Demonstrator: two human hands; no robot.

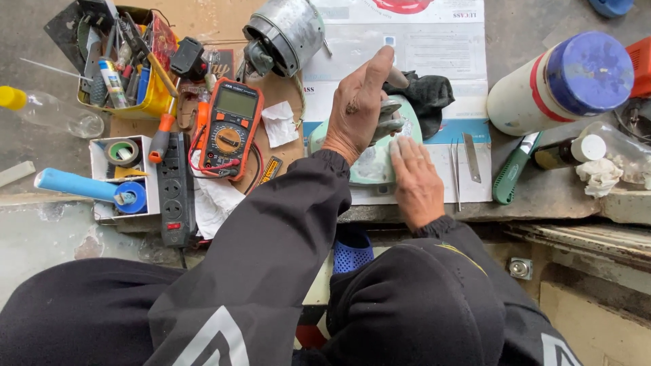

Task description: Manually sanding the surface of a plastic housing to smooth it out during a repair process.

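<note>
Both hands sit on the pale green housing point(375, 163), hemmed in closely. Behind it lie a black cloth point(427, 95) and a metal motor point(285, 34); to its left a multimeter point(229, 129) with red leads and a black power strip point(176, 190) block the way. Just right lie tweezers point(455, 173) and a blade point(472, 157), then a green-handled knife point(512, 169) and a white jar point(559, 85). Bare paper sheet point(434, 51) beyond the cloth leaves room on the worktop point(563, 193).
</note>
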